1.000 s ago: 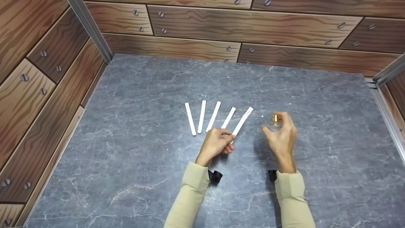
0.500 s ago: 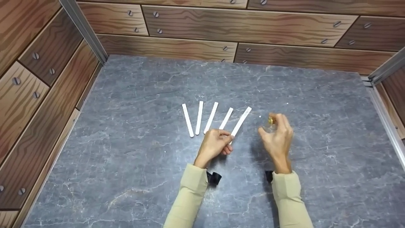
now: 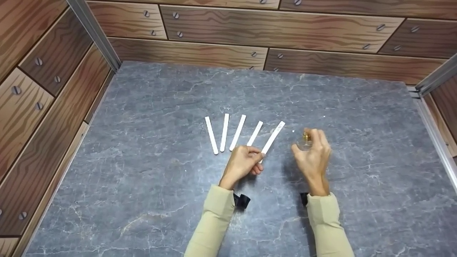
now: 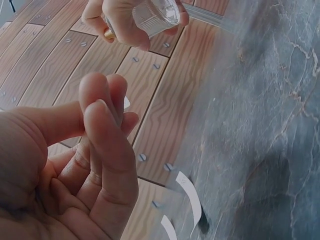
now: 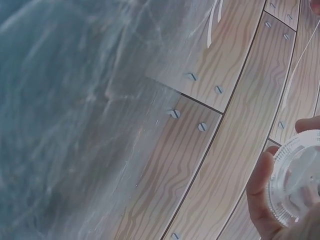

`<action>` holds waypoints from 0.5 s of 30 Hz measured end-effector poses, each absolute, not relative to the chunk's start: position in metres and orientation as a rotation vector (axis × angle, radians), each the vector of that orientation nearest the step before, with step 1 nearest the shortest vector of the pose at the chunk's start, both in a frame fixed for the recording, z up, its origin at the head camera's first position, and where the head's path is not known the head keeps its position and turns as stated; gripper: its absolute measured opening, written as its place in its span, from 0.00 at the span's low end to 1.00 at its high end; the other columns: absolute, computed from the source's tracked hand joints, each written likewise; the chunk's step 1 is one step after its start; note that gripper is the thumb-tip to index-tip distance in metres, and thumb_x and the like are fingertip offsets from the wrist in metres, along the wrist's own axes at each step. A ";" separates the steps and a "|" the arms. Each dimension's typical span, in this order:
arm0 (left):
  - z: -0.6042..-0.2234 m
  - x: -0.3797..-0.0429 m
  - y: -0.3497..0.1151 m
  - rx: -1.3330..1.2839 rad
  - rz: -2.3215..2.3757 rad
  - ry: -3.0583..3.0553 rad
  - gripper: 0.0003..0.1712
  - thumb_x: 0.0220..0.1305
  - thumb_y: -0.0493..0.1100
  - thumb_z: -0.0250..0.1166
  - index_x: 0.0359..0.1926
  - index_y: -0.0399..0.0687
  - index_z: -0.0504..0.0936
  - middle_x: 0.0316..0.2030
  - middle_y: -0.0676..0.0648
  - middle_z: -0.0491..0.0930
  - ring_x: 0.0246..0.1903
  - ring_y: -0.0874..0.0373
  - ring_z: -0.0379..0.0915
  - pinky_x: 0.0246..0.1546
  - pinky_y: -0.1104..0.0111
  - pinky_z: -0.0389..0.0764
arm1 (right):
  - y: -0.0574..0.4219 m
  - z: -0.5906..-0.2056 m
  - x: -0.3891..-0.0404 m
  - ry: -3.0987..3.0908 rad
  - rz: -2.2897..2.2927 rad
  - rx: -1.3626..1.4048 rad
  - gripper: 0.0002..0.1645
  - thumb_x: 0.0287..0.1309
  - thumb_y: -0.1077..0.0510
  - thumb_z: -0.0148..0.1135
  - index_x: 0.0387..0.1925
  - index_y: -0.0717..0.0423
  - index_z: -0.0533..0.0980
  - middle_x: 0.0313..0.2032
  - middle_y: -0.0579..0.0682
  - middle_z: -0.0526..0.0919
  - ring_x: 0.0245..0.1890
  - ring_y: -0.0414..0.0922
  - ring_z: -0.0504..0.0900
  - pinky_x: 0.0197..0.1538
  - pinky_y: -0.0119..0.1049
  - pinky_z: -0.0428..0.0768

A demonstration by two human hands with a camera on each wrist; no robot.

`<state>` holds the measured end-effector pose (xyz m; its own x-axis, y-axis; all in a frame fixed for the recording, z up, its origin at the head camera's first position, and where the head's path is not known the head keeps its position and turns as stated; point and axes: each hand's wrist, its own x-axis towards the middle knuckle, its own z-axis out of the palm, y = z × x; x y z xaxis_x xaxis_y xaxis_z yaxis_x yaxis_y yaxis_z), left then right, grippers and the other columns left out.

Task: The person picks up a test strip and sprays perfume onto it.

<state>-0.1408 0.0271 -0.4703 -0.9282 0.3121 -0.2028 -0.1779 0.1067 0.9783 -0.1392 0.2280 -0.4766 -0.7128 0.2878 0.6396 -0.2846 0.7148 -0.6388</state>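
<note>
Basically, little shifts: compared with a second ago, the right hand [image 3: 313,153] sits slightly nearer the held strip [image 3: 273,138], and its motion blur is gone. Over the last half second both hands look near-static. Head view has shifted slightly too, so small offsets are partly camera.

Left hand [image 3: 242,162] pinches the white strip near its lower end, thumb against fingers; strip is up off the worktop [image 3: 142,178], upper end angled away to the right. Right grip is curled round a clear glass bottle [image 4: 155,17], a finger at its gold top [image 3: 306,136]. Bottle is in the air right of the strip's far end, near but not touching. Whether the top is pressed down, can't tell.

Four other strips [image 3: 224,132] lie fanned to the left, layout unchanged. Judging by this, both hands have settled into working position, bottle beside strip.
</note>
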 end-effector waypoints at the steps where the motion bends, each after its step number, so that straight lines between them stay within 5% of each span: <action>1: -0.470 -0.141 0.027 0.135 1.883 2.032 0.12 0.69 0.33 0.63 0.47 0.25 0.83 0.16 0.45 0.81 0.12 0.63 0.75 0.16 0.69 0.82 | 0.228 -0.476 -0.139 -2.163 0.961 -0.001 0.22 0.32 0.77 0.68 0.37 0.69 0.77 0.30 0.63 0.78 0.28 0.61 0.77 0.35 0.57 0.76; 15: -0.469 -0.142 0.027 0.113 1.880 2.048 0.13 0.69 0.32 0.64 0.49 0.24 0.82 0.17 0.44 0.81 0.12 0.63 0.75 0.17 0.66 0.84 | 0.223 -0.475 -0.141 -2.153 0.965 -0.016 0.20 0.31 0.77 0.68 0.33 0.68 0.75 0.29 0.61 0.76 0.27 0.59 0.77 0.33 0.54 0.75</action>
<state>-0.1421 0.0271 -0.4693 -0.9329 0.2956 -0.2059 -0.1800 0.1128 0.9772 -0.1412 0.2233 -0.4747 -0.7092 0.2988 0.6385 -0.2778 0.7140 -0.6426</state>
